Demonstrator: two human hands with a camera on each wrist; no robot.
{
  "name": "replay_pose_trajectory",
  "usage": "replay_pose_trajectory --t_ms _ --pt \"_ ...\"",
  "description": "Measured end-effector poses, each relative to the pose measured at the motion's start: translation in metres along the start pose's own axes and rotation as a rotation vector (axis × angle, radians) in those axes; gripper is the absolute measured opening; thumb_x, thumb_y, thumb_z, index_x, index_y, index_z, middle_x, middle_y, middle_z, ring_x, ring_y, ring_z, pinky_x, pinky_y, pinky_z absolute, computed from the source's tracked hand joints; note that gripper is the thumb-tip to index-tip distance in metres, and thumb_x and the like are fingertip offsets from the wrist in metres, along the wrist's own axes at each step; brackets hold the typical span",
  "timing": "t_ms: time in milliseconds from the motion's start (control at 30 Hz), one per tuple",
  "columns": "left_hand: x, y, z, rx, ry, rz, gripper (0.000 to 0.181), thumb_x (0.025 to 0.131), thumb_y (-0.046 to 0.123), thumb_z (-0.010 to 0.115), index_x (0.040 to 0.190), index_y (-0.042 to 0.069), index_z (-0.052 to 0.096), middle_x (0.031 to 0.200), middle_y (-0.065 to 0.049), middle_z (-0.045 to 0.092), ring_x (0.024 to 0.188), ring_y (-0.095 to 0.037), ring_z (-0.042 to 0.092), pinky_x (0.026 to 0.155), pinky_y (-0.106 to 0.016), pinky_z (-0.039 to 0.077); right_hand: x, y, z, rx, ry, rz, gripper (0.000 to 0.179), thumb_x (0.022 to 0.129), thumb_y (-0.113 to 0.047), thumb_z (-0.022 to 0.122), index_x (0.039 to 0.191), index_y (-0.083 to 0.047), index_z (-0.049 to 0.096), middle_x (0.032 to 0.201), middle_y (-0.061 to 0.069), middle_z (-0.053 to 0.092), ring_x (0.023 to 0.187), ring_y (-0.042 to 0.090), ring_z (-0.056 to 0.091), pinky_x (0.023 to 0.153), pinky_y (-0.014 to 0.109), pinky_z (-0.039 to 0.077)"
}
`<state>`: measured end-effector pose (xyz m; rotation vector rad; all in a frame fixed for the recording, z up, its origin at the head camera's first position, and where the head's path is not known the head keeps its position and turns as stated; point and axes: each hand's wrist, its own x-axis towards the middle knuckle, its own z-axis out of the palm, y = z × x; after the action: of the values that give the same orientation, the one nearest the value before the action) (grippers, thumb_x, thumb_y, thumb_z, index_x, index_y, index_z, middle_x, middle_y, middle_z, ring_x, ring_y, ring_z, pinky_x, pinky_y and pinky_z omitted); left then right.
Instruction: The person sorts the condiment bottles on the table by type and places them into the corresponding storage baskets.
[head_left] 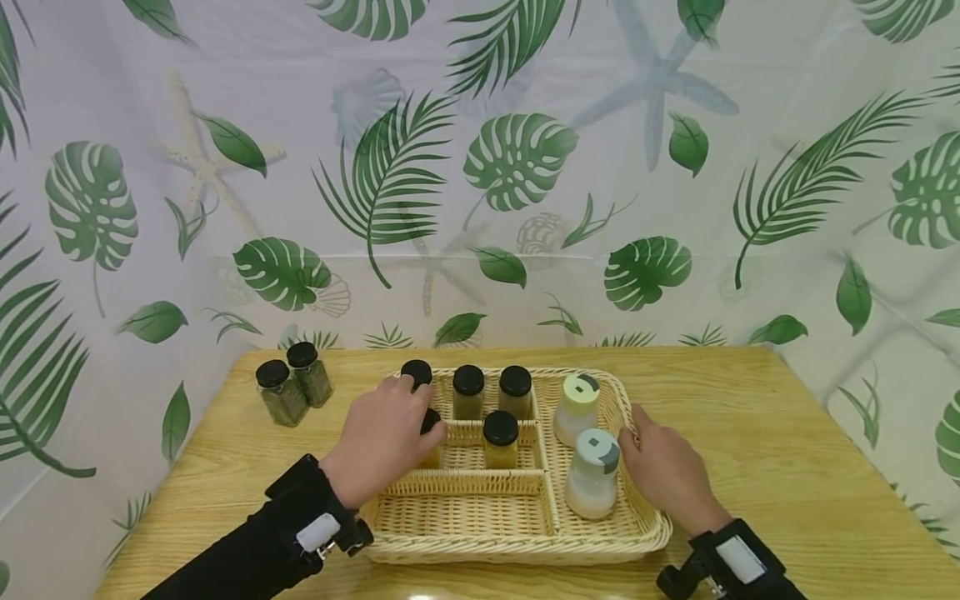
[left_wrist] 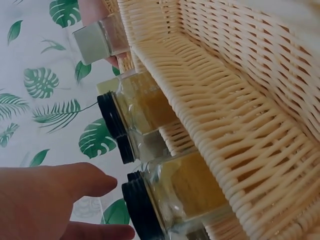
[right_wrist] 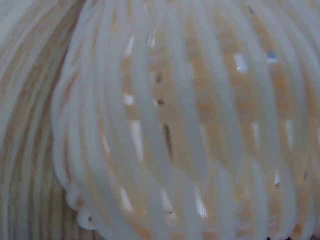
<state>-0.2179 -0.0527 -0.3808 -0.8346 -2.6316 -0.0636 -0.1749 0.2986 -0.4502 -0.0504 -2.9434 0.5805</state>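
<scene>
A wicker basket (head_left: 465, 546) with compartments holds several black-lidded glass spice jars. My left hand (head_left: 386, 433) is over its left side, fingers spread about the black lid of the front-left jar (left_wrist: 185, 185); the left wrist view shows a small gap between thumb and lid. The fingertips overlap the back-left jar's lid (head_left: 416, 372) in the head view. My right hand (head_left: 667, 467) grips the basket's right rim, thumb at the inner side. Near it in the right compartment stand a yellow-green-topped shaker (head_left: 577, 408) and a grey-blue-topped shaker (head_left: 594, 475).
Two black-lidded jars of dark herbs, a front one (head_left: 282, 396) and a back one (head_left: 311, 379), stand left of the basket on the wooden table (head_left: 750, 400). A leaf-patterned cloth (head_left: 480, 183) hangs behind the table.
</scene>
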Motion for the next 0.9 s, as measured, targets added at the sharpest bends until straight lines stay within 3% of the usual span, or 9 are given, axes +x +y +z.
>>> replay_pose_trajectory --t_ms 100,233,500,767,900 --pt "-0.003 -0.005 -0.003 -0.019 0.055 -0.013 0.026 0.085 0.036 0.063 0.079 0.011 0.061 0.069 -0.005 0.053 0.061 -0.02 0.05 0.037 -0.03 0.038 0.001 0.0 0.0 -0.002 0.001 0.002 0.055 0.101 -0.026 0.037 0.142 0.01 0.034 0.046 0.0 0.04 0.034 0.013 0.035 0.032 0.028 0.028" --pt "-0.005 -0.015 -0.008 -0.008 0.132 -0.023 0.024 0.085 0.033 0.064 0.079 0.01 0.064 0.067 -0.004 0.054 0.057 -0.018 0.049 0.033 -0.028 0.032 0.001 0.001 0.0 -0.009 -0.007 0.012 0.055 0.101 -0.027 0.036 0.143 0.009 0.033 0.047 0.001 0.041 0.036 0.014 0.036 0.033 0.029 0.029" --pt "-0.009 -0.042 -0.014 -0.038 0.265 -0.085 0.024 0.085 0.028 0.062 0.085 0.006 0.071 0.075 -0.008 0.064 0.059 -0.021 0.055 0.033 -0.033 0.04 0.002 0.002 0.001 -0.006 -0.016 0.021 0.056 0.101 -0.028 0.036 0.143 0.009 0.033 0.048 0.002 0.041 0.036 0.014 0.037 0.033 0.029 0.03" --pt "-0.012 -0.077 -0.014 0.004 0.32 -0.15 0.025 0.082 0.028 0.063 0.083 0.004 0.07 0.075 -0.011 0.063 0.06 -0.025 0.054 0.033 -0.036 0.041 0.002 0.002 0.001 0.001 -0.012 0.021 0.056 0.101 -0.027 0.037 0.143 0.009 0.033 0.047 0.001 0.041 0.035 0.014 0.036 0.033 0.029 0.029" --pt "-0.013 -0.09 -0.012 0.006 0.296 -0.18 0.029 0.081 0.029 0.065 0.083 0.0 0.07 0.075 -0.014 0.062 0.062 -0.03 0.055 0.041 -0.042 0.046 0.002 0.002 0.001 -0.002 -0.016 0.025 0.056 0.101 -0.028 0.036 0.143 0.009 0.032 0.047 0.001 0.041 0.036 0.014 0.036 0.033 0.029 0.029"
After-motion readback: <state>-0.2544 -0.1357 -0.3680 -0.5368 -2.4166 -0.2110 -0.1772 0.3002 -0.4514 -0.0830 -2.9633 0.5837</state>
